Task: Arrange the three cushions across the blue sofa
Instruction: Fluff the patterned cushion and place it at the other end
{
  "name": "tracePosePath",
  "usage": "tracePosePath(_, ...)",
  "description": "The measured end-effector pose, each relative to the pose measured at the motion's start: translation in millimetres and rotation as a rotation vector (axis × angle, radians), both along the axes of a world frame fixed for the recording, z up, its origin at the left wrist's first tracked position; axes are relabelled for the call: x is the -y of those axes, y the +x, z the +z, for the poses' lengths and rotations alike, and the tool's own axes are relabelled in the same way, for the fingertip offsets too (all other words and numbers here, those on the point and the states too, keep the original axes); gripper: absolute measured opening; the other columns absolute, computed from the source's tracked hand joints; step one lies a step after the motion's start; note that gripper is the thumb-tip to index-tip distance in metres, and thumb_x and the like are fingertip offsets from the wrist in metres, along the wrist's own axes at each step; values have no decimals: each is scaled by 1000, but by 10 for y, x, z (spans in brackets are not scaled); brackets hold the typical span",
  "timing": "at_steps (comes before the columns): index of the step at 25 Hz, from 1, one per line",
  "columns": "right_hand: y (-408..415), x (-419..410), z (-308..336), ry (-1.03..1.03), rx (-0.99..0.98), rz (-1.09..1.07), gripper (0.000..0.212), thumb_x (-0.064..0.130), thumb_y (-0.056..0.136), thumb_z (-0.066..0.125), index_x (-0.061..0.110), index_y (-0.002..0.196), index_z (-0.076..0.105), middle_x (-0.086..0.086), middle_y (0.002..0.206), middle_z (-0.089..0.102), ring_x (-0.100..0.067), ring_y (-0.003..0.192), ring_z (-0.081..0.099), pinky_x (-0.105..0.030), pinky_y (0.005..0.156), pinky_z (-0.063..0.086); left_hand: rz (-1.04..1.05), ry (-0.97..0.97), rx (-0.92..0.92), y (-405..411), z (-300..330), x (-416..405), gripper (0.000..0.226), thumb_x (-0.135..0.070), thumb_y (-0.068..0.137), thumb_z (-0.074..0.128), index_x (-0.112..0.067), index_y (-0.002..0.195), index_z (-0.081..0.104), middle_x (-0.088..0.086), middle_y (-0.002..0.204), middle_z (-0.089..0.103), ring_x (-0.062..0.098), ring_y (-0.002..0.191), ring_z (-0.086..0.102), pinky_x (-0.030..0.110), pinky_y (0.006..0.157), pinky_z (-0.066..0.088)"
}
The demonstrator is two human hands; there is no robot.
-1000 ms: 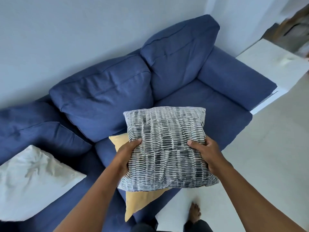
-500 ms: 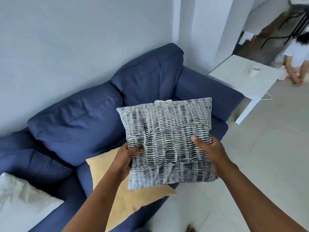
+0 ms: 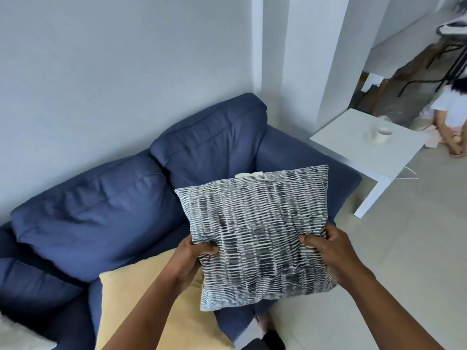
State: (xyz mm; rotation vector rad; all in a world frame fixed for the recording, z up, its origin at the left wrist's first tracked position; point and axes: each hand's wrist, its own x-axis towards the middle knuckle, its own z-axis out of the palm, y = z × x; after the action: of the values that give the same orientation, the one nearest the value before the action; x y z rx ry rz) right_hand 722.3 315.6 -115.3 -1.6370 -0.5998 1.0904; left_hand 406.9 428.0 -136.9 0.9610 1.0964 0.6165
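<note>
I hold a grey-and-white patterned cushion (image 3: 255, 233) up in the air over the right seat of the blue sofa (image 3: 101, 210). My left hand (image 3: 192, 261) grips its left edge and my right hand (image 3: 331, 251) grips its right edge. A yellow cushion (image 3: 141, 306) lies flat on the seat below my left arm, partly hidden by it. A white cushion (image 3: 15, 334) shows only as a corner at the bottom left edge.
A white side table (image 3: 353, 152) with a white cup (image 3: 381, 133) stands just past the sofa's right armrest. A person (image 3: 449, 117) sits on the floor at the far right. A light wall runs behind the sofa, and pale tiled floor lies to the right.
The view has swung to the right along the sofa. The patterned cushion has travelled with both hands toward the right end, and the white cushion has slid almost out of view.
</note>
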Motion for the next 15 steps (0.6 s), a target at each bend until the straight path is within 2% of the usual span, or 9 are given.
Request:
tracePosePath(2,245,-217,-57,-35,31,14,27,9,84,80,26,104,71,2,100,79,-22,90,75,-34,73,56,54,-18,-7,255,-125,-294,56,5,61,71,11,117,68,30,116,76,43,99,71,47,89,59)
tracePosePath(5,657,-566,-128,-98,96,71,35,18,83,83,20,117,72,-1,109,79,-27,99,74,-47,90,59,104,-49,-14,682,-264,-594,43,6,56,71,5,99,74,21,94,80,36,84,72,39,72,60)
tracePosePath(7,858,-796,-110,-116,122,76,36,19,83,83,17,118,72,-3,110,79,-28,100,73,-48,91,59,109,-74,-22,870,-278,-744,40,8,58,73,3,98,76,19,95,81,36,85,74,41,75,59)
tracePosePath(9,1044,-1096,-58,-94,117,70,25,15,85,82,19,107,73,0,103,78,-23,93,73,-37,77,57,107,-61,-32,1045,-252,-1003,41,12,65,72,6,106,75,24,104,80,42,93,75,48,84,59)
tracePosePath(11,1205,-1347,-61,-89,113,103,20,13,86,80,26,97,70,6,97,76,-17,87,71,-29,67,51,131,-47,-39,1211,-215,-1220,44,10,65,72,9,109,72,30,110,77,47,99,73,54,91,56)
tracePosePath(13,1334,-1597,-95,-104,92,124,19,12,85,81,25,94,70,3,96,77,-19,86,72,-33,71,55,180,-53,-60,1329,-161,-1396,49,7,60,72,10,109,70,34,112,74,50,100,71,58,95,55)
tracePosePath(15,1420,-1890,-143,-146,88,153,17,11,84,82,21,95,73,-2,96,79,-26,88,75,-45,84,59,228,-53,-59,1377,-156,-1566,50,5,60,73,10,110,69,34,113,74,53,105,70,61,98,53)
